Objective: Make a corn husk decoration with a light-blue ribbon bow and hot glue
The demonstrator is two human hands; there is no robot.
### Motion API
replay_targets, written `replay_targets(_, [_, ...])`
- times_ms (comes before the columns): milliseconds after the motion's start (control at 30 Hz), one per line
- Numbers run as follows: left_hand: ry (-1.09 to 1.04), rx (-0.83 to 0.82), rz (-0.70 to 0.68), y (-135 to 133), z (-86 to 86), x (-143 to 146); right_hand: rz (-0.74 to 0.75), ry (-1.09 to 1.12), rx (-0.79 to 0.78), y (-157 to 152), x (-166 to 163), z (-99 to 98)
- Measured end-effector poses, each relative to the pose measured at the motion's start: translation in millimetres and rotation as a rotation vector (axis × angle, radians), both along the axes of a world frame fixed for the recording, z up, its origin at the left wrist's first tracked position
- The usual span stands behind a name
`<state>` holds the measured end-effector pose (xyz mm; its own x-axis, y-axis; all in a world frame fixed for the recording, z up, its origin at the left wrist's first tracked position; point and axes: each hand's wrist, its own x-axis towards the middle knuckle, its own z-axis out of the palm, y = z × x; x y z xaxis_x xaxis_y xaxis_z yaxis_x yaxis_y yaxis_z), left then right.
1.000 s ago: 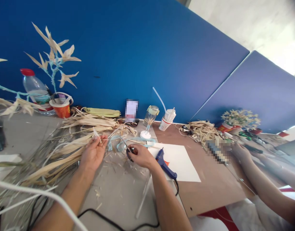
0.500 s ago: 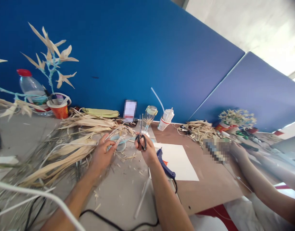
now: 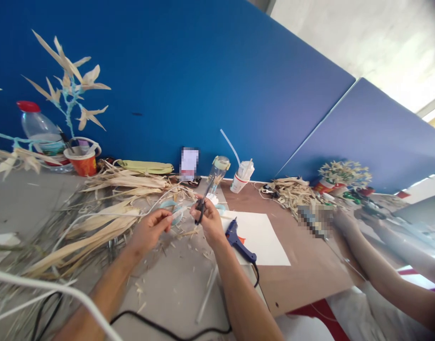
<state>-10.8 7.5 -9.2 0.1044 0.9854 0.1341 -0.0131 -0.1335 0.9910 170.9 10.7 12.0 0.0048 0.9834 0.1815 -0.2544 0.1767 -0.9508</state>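
Left hand (image 3: 153, 227) pinching one pale strip (image 3: 179, 212), right hand (image 3: 210, 220) gripping one pair of scissors (image 3: 200, 211), one glue gun (image 3: 235, 238)

Table (image 3: 164, 289), grey and brown: dry husks (image 3: 84, 239), white sheet (image 3: 272, 244), clear rod (image 3: 206, 297), scattered scraps (image 3: 140, 290).

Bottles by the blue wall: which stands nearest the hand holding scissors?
The pale-green-lidded bottle, just beyond the right hand; the red-capped bottle stands at far left.

Plastic scissor handles (image 3: 199, 214); smooth plastic glue gun (image 3: 235, 240); matt paper sheet (image 3: 270, 239)
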Motion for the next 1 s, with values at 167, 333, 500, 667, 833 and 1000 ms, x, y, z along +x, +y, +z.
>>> replay_targets(167, [0.008, -0.060, -0.125, -3, -2.7, 1, 0.009, -0.048, -0.032, 1, -1, -1.2])
replay_targets(333, [0.072, -0.062, -0.132, 0, -4.2, -3, 0.071, -0.090, -0.094, 1, 1, -1.6])
replay_targets(500, [0.116, -0.121, -0.149, 2, -5.3, -6, 0.089, -0.096, -0.090, 0, 0, -0.5])
replay_targets(667, [-0.229, -0.243, -0.163, -5, 1.7, -2, -0.001, -0.061, -0.083, 1, -6, -5.8])
replay_targets(833, [-0.495, -0.353, -0.173, -12, 5.0, 13, -0.105, 0.036, -0.115, 0, -18, -15.4])
replay_targets(1000, [-0.579, -0.365, -0.031, -9, 3.0, 17, -0.058, 0.037, -0.101, -4, -23, -15.5])
